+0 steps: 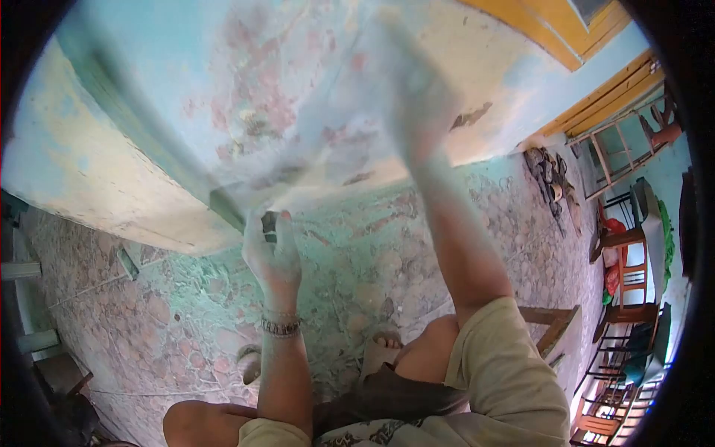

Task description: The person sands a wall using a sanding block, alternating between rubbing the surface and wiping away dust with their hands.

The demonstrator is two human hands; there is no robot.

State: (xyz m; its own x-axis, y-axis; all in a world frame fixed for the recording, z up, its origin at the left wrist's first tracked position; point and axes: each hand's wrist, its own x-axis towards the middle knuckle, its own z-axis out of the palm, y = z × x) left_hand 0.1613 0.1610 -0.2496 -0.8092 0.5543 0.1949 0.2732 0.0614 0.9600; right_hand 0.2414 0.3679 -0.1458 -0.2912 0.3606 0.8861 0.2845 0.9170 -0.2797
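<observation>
My left hand (272, 249), with a beaded bracelet at the wrist, is closed around a small dark object (269, 224), whose end shows between thumb and fingers; its kind I cannot tell. This hand is at the foot of the patchy painted wall (246, 82), right by the lower end of a long greenish strip (149, 134). Higher up, in front of the wall, my right hand (424, 104) is smeared by motion, its fingers hidden in the blur. A pale grey streak beside it crosses the wall.
Dusty stone-patterned floor (357, 276) lies below, under my bare knees and feet. Sandals (555, 186) lie by the wall at right, near a leaning wooden frame (614, 153). Chairs (633, 276) stand along the right side. A yellow wooden frame (551, 33) is at upper right.
</observation>
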